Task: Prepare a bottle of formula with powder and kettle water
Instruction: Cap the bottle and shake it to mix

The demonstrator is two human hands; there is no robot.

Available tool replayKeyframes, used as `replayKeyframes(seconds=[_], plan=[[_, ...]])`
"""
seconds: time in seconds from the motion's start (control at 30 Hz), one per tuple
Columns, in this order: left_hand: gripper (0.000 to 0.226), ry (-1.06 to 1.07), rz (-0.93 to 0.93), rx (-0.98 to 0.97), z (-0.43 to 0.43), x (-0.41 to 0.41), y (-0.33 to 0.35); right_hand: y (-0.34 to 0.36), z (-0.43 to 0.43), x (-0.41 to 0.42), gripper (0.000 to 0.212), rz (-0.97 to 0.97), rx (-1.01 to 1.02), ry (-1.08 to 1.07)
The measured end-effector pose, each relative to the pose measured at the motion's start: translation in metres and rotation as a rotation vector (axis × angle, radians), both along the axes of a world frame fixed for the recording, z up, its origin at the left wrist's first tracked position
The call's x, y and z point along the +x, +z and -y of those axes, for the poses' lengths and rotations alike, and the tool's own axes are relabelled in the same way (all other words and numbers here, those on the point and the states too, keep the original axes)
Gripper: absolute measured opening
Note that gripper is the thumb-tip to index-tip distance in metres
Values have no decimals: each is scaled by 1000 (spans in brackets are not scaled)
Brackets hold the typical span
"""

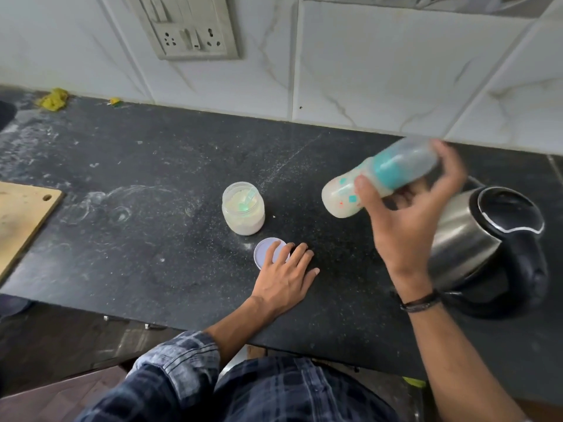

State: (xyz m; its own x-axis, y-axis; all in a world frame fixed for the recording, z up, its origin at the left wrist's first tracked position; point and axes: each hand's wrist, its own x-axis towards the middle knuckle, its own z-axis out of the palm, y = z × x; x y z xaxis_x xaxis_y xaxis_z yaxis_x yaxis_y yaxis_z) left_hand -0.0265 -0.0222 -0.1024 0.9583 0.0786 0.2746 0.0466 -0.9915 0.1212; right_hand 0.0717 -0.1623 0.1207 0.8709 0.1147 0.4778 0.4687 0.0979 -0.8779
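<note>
Black stone counter, dusted with white powder. Right hand grips bottle in the air above the counter's right part, thumb on the near side, fingers curled over the cap end. Bottle tipped almost on its side, base down-left, teal collar and clear cap up-right, milky liquid in the base; blurred. Left hand lies palm down near the front edge, fingers straight and spread, holding nothing, fingertips on white lid. Lid flat on the counter, just in front of open jar. Jar upright mid-counter, pale powder inside, green scoop in it. Steel kettle with black lid at the right end, behind the right wrist. Wooden board at the left edge. Yellow rag in the back left corner. Socket panel on the tiled wall.
</note>
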Motion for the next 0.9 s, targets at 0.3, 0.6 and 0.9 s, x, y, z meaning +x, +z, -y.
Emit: replayKeyframes(seconds=[0.3, 0.6, 0.9], plan=[[46, 6, -9, -2, 1, 1, 0, 0, 0, -3, 84, 9, 105, -71], [45, 16, 24, 20, 1, 2, -2, -8, -3, 3, 84, 24, 197, -173], [45, 25, 18, 18, 2, 1, 0, -5, 1, 8, 89, 72, 249, -182]])
